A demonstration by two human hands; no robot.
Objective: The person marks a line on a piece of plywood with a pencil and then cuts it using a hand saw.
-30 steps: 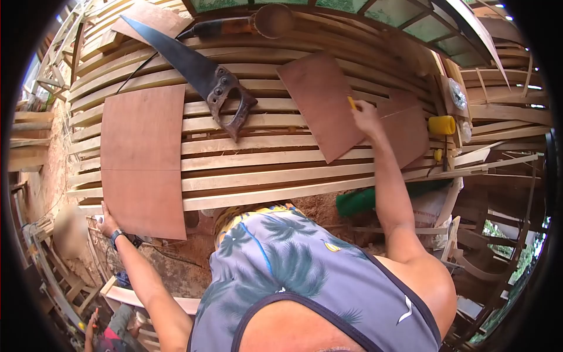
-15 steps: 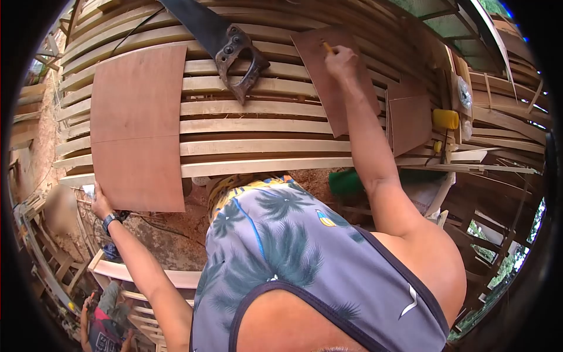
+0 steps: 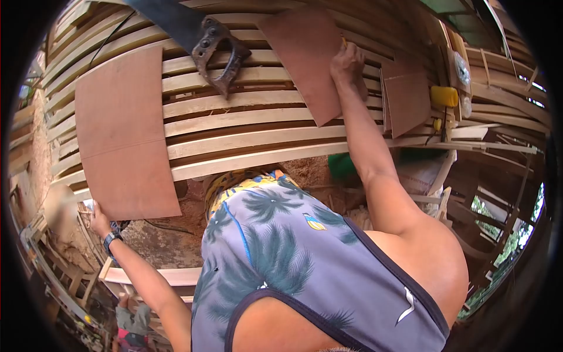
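My left hand (image 3: 101, 223), with a watch on its wrist, grips the near left corner of a large brown plywood panel (image 3: 120, 117). A line runs across that panel, and its near end sticks out past the slats. In the fingers of my right hand (image 3: 348, 63) is a pencil (image 3: 344, 41), at the right edge of a smaller plywood piece (image 3: 305, 58) lying askew on the slats. Between the two sheets rests a handsaw (image 3: 221, 56) with a worn handle.
Long wooden slats (image 3: 234, 128) with gaps form the work surface. Further right lie another plywood piece (image 3: 407, 97) and a yellow container (image 3: 444, 96). A wooden frame (image 3: 155, 276) stands behind at lower left, and beside it is another person (image 3: 132, 325).
My right hand has moved with the pencil from the face of the smaller plywood piece to its right edge. The view has shifted, so the panel and saw appear further left.
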